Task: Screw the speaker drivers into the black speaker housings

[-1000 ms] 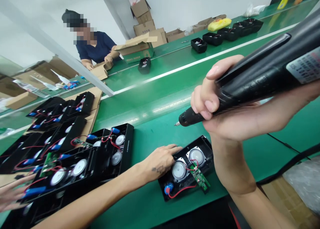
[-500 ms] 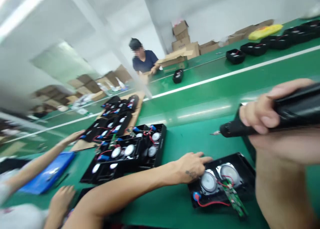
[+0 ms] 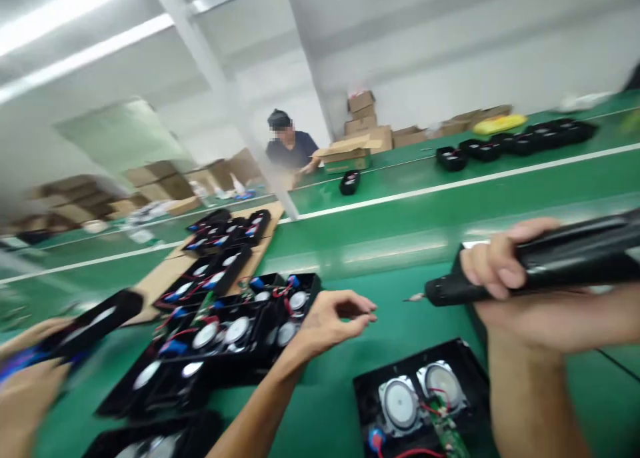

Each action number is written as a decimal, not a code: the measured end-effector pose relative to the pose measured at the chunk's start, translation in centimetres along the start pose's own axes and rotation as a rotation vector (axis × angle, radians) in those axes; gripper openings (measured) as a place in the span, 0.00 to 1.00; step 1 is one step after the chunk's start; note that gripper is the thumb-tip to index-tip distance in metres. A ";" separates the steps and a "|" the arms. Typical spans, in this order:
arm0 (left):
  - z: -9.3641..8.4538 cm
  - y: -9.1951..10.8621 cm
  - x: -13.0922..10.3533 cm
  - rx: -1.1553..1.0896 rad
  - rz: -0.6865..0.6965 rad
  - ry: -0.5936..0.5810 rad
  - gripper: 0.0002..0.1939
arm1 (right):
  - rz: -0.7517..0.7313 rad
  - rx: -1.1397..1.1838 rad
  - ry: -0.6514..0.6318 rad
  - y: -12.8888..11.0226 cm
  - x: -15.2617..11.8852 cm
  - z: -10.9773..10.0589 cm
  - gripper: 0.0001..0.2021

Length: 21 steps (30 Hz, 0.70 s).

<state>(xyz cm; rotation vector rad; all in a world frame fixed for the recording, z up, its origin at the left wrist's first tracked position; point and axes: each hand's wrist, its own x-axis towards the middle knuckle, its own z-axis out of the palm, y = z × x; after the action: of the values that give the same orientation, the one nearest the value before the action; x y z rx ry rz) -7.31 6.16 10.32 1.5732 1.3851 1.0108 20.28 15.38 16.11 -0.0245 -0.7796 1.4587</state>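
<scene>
My right hand (image 3: pixel 500 278) is wrapped around a black electric screwdriver (image 3: pixel 565 258), its thin bit (image 3: pixel 414 298) pointing left. In mid-air left of that bit, my left hand (image 3: pixel 330 318) has thumb and fingertips drawn together in a pinch; anything between them is too small to make out. Below both hands lies an open black speaker housing (image 3: pixel 367 395) on the green bench. It holds two round white speakers (image 3: pixel 400 403), a green circuit board (image 3: pixel 450 438) and red wires, with a blue-wrapped part at its lower left.
Several open speaker housings (image 3: pixel 235 335) crowd the bench on the left, and more lie on cardboard (image 3: pixel 163 278). At far left, a co-worker's hands (image 3: pixel 35 385) hold a dark housing. Another person (image 3: pixel 295 151) sits across the green line, near cartons (image 3: pixel 350 155). A dark box stands behind my right wrist.
My left hand has left the speaker housing and risen, its fingers now pinched. The screwdriver shifted slightly left and down in view. The co-worker now holds up a housing. The camera view has tilted up.
</scene>
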 end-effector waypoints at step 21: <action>5.3 0.7 2.1 -0.744 -0.161 0.290 0.22 | -0.232 -0.101 -0.041 1.1 -0.6 2.1 0.25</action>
<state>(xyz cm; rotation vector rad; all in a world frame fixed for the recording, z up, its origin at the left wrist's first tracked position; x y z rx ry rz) -1.97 7.89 9.20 0.7779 1.0976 1.4735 18.30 14.12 16.94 0.0182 -0.8598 1.2029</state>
